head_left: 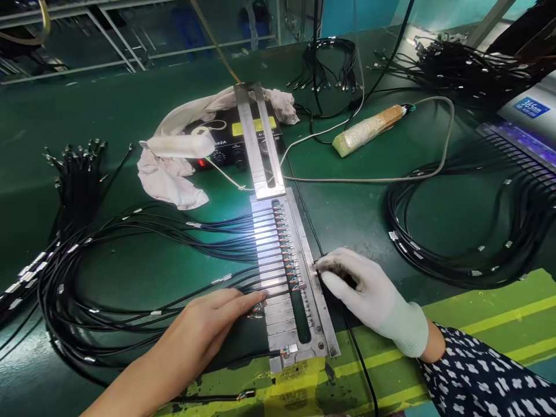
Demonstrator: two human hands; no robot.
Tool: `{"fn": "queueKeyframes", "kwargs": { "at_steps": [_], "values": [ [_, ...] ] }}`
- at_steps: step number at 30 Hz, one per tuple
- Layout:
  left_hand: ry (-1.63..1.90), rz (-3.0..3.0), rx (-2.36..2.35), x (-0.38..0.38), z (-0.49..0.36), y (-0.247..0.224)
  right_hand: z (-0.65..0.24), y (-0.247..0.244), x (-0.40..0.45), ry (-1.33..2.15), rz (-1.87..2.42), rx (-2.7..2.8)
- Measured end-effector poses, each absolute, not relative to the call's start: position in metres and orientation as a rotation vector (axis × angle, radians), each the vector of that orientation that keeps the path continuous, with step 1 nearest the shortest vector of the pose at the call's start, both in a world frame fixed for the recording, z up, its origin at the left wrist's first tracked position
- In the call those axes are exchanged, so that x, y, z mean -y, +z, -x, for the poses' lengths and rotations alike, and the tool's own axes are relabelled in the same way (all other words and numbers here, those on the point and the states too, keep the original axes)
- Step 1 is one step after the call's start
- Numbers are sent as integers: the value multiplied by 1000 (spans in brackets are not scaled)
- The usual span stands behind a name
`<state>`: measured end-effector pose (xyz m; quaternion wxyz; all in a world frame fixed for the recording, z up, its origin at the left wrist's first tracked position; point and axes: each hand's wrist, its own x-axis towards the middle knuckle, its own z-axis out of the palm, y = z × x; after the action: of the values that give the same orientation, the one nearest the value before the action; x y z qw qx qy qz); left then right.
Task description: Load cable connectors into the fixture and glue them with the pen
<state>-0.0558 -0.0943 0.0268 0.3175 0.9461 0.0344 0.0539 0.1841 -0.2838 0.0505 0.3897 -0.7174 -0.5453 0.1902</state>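
A slotted metal fixture [281, 324] lies on the bench, with several thin black cables [232, 223] laid side by side across its grooves. Their small metal connectors [284, 243] line up along the dark slot. My bare left hand [208, 318] is closed on a cable at the fixture's left edge; its fingertips lie over the grooves, and loose connector ends [257, 311] show just below them. On the other side, my white-gloved right hand [369, 289] pinches the fixture's right edge, fingers curled with thumb and fingertips close together. One more cable end [287, 350] rests on the fixture's near end.
A slotted metal cover plate [277, 191] leans over a black control box [237, 153] behind the fixture. Nearby are a cloth [169, 179], a white handheld piece [180, 145] and a tape-wrapped tool [369, 130]. Cable coils [403, 243] and a purple-lit unit [521, 150] stand right.
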Motion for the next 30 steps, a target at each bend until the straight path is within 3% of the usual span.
{"fn": "queueKeyframes", "kwargs": {
  "at_steps": [9,15,30],
  "values": [
    [151,-2395,-158,106,63,27,-185,49,282,512,1820,1390],
    [-29,-2399,-220,101,65,27,-186,45,283,501,1820,1408],
    [-3,-2685,-4,87,51,39,-186,50,281,517,1855,1404]
  ]
}}
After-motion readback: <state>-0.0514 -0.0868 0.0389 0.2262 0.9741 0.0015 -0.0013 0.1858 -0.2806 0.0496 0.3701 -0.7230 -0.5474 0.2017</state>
